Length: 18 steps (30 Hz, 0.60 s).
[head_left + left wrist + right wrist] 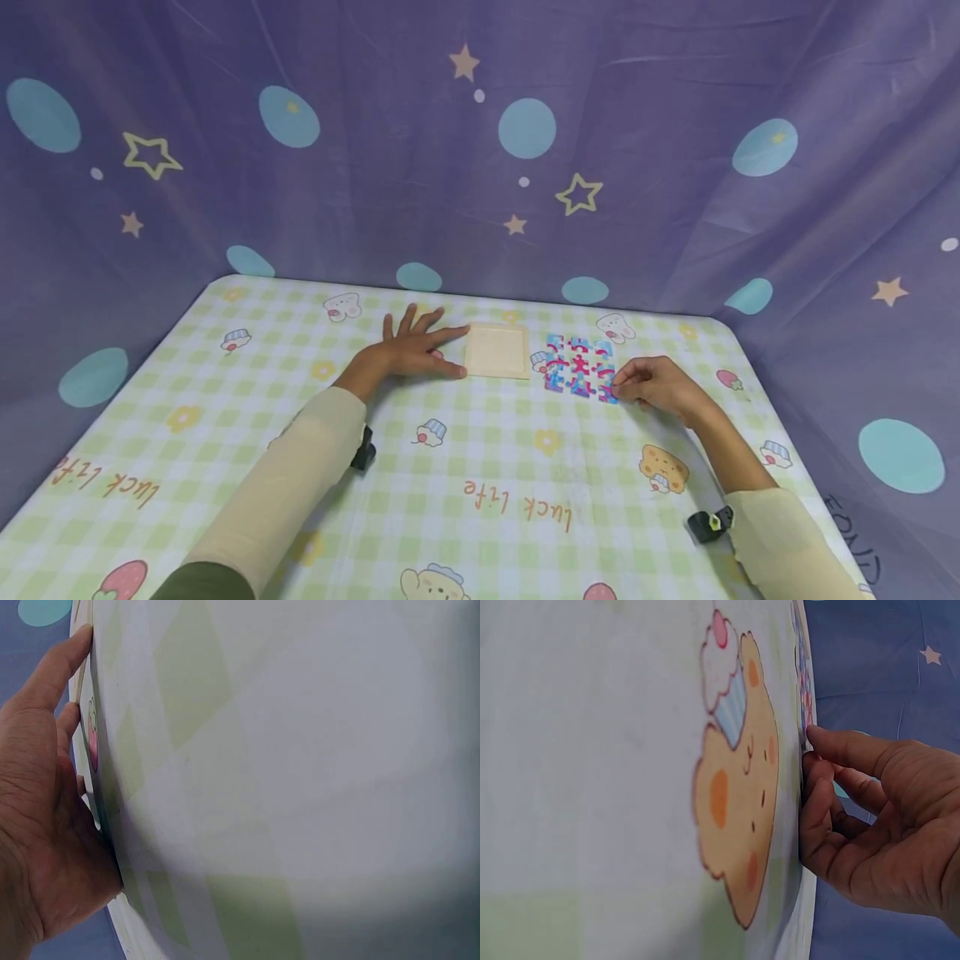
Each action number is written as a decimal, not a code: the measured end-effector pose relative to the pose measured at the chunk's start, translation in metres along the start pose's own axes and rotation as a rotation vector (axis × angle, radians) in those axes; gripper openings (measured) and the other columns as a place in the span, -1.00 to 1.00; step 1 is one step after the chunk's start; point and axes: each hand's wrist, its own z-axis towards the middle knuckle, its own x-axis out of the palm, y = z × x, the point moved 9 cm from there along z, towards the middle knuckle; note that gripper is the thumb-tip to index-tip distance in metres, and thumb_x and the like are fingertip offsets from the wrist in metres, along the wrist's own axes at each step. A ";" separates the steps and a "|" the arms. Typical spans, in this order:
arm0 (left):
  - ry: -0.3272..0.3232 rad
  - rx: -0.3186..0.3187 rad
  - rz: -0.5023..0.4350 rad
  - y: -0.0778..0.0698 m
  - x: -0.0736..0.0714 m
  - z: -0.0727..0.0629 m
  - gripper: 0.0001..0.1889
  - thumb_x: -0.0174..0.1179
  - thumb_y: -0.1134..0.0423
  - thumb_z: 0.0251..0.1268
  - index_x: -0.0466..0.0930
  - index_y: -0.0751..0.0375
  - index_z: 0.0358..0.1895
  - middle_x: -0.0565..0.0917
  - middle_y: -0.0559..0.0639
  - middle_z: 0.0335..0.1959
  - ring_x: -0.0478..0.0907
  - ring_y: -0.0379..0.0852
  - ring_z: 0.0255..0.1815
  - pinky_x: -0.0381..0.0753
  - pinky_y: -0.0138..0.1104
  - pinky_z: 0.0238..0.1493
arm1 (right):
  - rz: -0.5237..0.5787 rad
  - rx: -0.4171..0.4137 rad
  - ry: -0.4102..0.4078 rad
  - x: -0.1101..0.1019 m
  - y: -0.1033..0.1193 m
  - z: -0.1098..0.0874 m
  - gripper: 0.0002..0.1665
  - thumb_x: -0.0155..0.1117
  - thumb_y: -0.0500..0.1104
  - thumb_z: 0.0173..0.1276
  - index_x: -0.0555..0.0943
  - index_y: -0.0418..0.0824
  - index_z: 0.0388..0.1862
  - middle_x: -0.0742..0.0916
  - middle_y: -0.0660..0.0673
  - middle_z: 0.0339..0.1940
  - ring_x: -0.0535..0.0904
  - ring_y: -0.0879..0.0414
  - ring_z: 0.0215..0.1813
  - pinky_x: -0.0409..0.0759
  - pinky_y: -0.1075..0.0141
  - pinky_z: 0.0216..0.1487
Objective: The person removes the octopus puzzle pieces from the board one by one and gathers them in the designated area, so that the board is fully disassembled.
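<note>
A square wooden tray [497, 351] with a raised rim lies on the table. My left hand [416, 350] spreads its fingers beside it, thumb and index fingertip touching the tray's left edge. To the tray's right, several pink-and-blue jigsaw pieces [580, 365] lie in rows with small gaps between them. At the near right corner of this group, my right hand [660, 387] pinches a jigsaw piece [608, 394] between thumb and curled fingers. In the right wrist view, the thumb and fingertips meet low over the table, right by the colourful pieces [805, 690].
A green-and-white checked cloth [480, 458] with printed cartoons covers the table. Behind it hangs a purple curtain [420, 167] with stars and blue spots. Black wrist cameras are strapped under both sleeves.
</note>
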 end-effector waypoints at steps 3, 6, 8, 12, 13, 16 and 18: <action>-0.004 -0.005 0.004 0.001 0.000 0.000 0.10 0.28 -0.71 0.26 0.09 -0.61 0.83 -0.34 -0.01 0.97 -0.81 0.38 0.87 -0.88 0.51 0.62 | 0.000 0.000 -0.006 0.000 -0.001 0.000 -0.75 0.43 -0.21 0.63 0.74 -0.37 0.12 0.79 -0.07 -0.17 0.56 0.12 -0.23 0.61 0.28 -0.26; -0.002 -0.004 -0.002 0.000 -0.001 -0.002 0.09 0.27 -0.71 0.27 0.09 -0.60 0.84 -0.36 0.00 0.97 -0.81 0.39 0.86 -0.90 0.51 0.62 | 0.006 -0.002 -0.009 0.000 -0.001 0.001 -0.74 0.43 -0.21 0.63 0.74 -0.38 0.13 0.79 -0.07 -0.17 0.56 0.13 -0.24 0.60 0.28 -0.27; 0.005 -0.002 -0.015 -0.001 -0.001 -0.003 0.08 0.26 -0.70 0.30 0.07 -0.58 0.84 -0.37 -0.01 0.97 -0.82 0.39 0.86 -0.90 0.50 0.62 | 0.012 -0.002 -0.012 0.000 -0.001 0.002 -0.73 0.44 -0.21 0.62 0.74 -0.38 0.13 0.79 -0.07 -0.17 0.56 0.14 -0.25 0.61 0.29 -0.27; 0.011 0.016 -0.022 0.001 0.000 -0.002 0.11 0.27 -0.72 0.26 0.06 -0.59 0.85 -0.37 -0.02 0.97 -0.84 0.39 0.85 -0.92 0.52 0.59 | 0.008 -0.003 -0.011 0.000 -0.001 0.002 -0.73 0.43 -0.22 0.63 0.73 -0.39 0.14 0.79 -0.10 -0.16 0.57 0.12 -0.27 0.63 0.28 -0.28; 0.008 0.021 -0.015 0.003 0.000 -0.001 0.13 0.28 -0.73 0.24 0.06 -0.58 0.85 -0.36 -0.01 0.97 -0.83 0.40 0.85 -0.91 0.53 0.59 | 0.006 -0.005 -0.014 0.000 -0.001 0.002 -0.74 0.42 -0.23 0.62 0.73 -0.39 0.14 0.79 -0.12 -0.15 0.57 0.12 -0.26 0.63 0.28 -0.28; 0.009 0.032 -0.041 0.001 -0.003 -0.004 0.12 0.28 -0.67 0.31 0.02 -0.52 0.87 -0.33 0.02 0.97 -0.80 0.41 0.86 -0.88 0.53 0.61 | 0.001 -0.020 -0.024 -0.001 0.001 0.002 -0.76 0.35 -0.30 0.62 0.73 -0.40 0.15 0.80 -0.18 -0.12 0.58 0.09 -0.26 0.65 0.27 -0.28; 0.006 0.036 -0.072 0.001 -0.006 -0.006 0.10 0.29 -0.61 0.39 0.00 -0.47 0.88 -0.30 0.04 0.97 -0.76 0.40 0.88 -0.85 0.52 0.64 | 0.000 -0.034 -0.043 -0.003 0.003 0.003 -0.76 0.29 -0.32 0.64 0.72 -0.42 0.15 0.80 -0.22 -0.12 0.60 0.07 -0.26 0.66 0.26 -0.29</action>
